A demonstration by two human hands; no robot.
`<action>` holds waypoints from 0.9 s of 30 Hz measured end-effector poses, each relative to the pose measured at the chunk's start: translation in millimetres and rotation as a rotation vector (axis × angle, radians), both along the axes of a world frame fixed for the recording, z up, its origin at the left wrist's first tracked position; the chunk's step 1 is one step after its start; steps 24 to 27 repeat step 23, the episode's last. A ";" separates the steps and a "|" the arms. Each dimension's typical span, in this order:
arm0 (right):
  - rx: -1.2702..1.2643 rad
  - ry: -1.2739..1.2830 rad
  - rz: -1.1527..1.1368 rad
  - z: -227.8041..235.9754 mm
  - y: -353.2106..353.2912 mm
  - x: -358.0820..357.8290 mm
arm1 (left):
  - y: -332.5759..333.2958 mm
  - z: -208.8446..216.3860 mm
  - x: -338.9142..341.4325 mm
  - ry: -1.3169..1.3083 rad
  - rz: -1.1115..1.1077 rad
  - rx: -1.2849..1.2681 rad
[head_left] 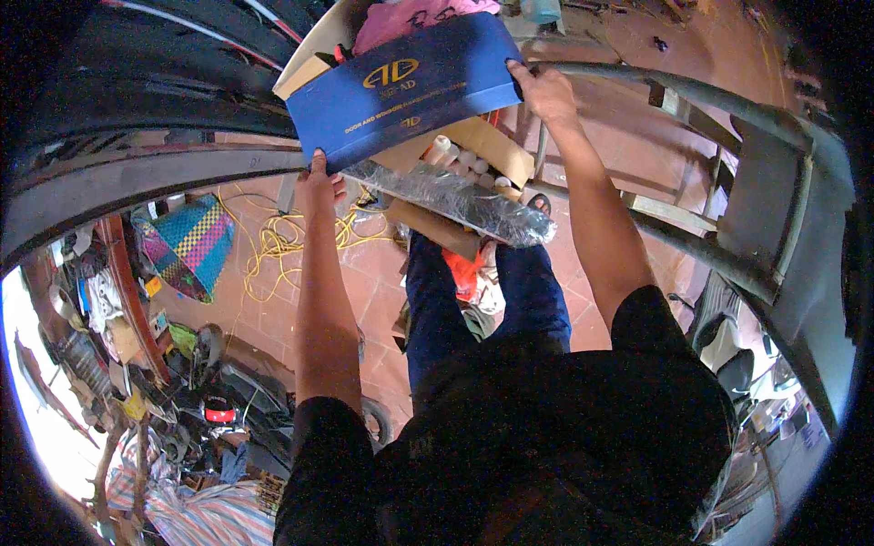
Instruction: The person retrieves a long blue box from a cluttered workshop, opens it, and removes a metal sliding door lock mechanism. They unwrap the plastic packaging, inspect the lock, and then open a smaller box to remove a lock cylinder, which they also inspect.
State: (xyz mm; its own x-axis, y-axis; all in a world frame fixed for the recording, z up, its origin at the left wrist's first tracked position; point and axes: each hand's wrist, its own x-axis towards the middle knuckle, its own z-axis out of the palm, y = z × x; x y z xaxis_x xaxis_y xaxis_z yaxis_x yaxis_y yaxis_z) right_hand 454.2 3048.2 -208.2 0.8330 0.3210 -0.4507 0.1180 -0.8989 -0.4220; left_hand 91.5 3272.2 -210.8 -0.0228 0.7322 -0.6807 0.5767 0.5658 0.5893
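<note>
A long blue cardboard box (pixel 401 91) with gold print is held up in front of me, slightly tilted. My left hand (pixel 319 182) grips its lower left corner, thumb on the blue face. At the right end, my right hand (pixel 546 91) is closed on the box's edge. Pink material (pixel 414 23) shows behind the box's upper edge. Below the box, an open brown carton (pixel 501 156) contains several white rounded items (pixel 464 164). A long piece wrapped in clear plastic (pixel 464 205) lies across the near side of that carton, above my legs.
A dark metal frame (pixel 155 182) runs along the left, and a grey metal frame (pixel 683 227) stands at the right. Coiled yellow cord (pixel 273 246) lies on the tiled floor (pixel 259 318) near a checkered woven bag (pixel 191 241). Mixed clutter fills the lower left.
</note>
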 end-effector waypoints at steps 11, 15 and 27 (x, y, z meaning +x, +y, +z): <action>0.107 -0.033 -0.021 25.5 36.5 -3.4 | -1.6 11.5 13.8 -0.372 0.337 0.026; 0.173 -0.017 -0.026 48.4 36.8 -5.1 | 3.6 30.6 26.8 -0.343 0.315 0.196; 0.238 -0.006 -0.120 48.5 24.8 -23.0 | 13.2 7.9 34.0 -0.248 0.288 0.185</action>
